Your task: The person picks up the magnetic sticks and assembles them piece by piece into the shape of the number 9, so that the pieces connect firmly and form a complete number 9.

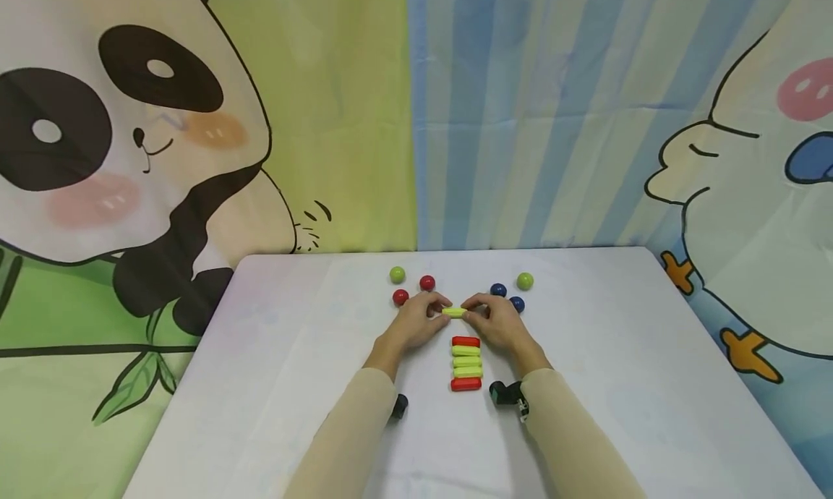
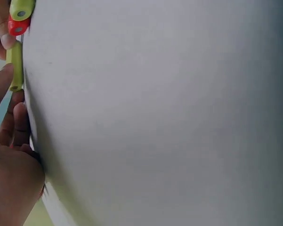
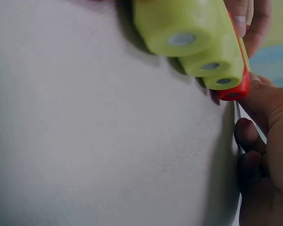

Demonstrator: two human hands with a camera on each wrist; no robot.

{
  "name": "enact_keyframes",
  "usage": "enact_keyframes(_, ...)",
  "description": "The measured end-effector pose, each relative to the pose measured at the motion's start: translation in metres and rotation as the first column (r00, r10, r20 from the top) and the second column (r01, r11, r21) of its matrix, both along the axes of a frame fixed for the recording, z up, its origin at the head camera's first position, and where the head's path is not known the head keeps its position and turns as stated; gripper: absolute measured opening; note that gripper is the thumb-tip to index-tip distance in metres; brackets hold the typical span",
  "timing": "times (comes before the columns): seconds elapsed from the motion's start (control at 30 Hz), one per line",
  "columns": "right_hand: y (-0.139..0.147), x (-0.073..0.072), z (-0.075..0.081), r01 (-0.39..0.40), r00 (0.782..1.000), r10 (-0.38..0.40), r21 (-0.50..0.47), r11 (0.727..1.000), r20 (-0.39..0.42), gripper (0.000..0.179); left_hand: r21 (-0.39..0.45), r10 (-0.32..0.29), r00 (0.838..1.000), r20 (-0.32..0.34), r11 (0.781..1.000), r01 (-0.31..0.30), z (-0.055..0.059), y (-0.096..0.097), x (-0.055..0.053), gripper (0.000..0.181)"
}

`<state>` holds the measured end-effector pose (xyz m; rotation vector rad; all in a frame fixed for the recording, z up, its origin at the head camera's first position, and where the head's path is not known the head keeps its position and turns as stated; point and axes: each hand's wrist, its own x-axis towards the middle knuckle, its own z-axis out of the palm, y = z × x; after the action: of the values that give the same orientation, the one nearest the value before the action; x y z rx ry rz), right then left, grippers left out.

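A yellow-green magnetic rod [image 1: 454,312] lies crosswise between both hands. My left hand [image 1: 416,322] pinches its left end between thumb and fingers, and my right hand [image 1: 504,325] pinches the right end. Just nearer than the hands is a stacked row of rods: a red rod [image 1: 466,341] at the far end, three yellow-green rods [image 3: 181,35] in the middle, and another red rod [image 1: 466,385] at the near end. Grey discs show in the rod ends in the wrist views. In the left wrist view the pinched rod [image 2: 17,68] is partly covered by fingers.
Beyond the left hand are two red balls [image 1: 426,283] and a green ball [image 1: 397,274]. Past the right hand sit two blue balls [image 1: 498,290] and another green ball [image 1: 525,281]. The white table [image 1: 293,340] meets cartoon-printed curtains [image 1: 481,123] at its far edge.
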<state>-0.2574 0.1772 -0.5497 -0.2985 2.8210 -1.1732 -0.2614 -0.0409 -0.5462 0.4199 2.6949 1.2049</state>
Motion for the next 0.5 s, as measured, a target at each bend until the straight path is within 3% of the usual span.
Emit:
enact_keyframes(0.2, -0.0049, 0.0020, -0.0076, 0.017, 1.000, -0.017, 0.024, 1.000, 0.000, 0.018, -0.005, 0.022, 1.000, 0.015, 1.000, -0.022, -0.0110, -0.0012, 0.0021, 0.022)
enact_keyframes(0.3, -0.0061, -0.0020, -0.0033, 0.039, 0.999, -0.038, 0.017, 0.999, -0.035, 0.018, 0.010, 0.033, 0.999, -0.011, 0.999, -0.033, -0.0081, 0.0001, -0.0030, 0.022)
enact_keyframes(0.5, -0.0066, -0.0003, -0.0016, 0.038, 0.999, -0.038, 0.012, 0.999, -0.032, 0.018, 0.013, 0.047, 0.999, -0.022, 0.999, -0.046, -0.0067, 0.0022, -0.0015, 0.022)
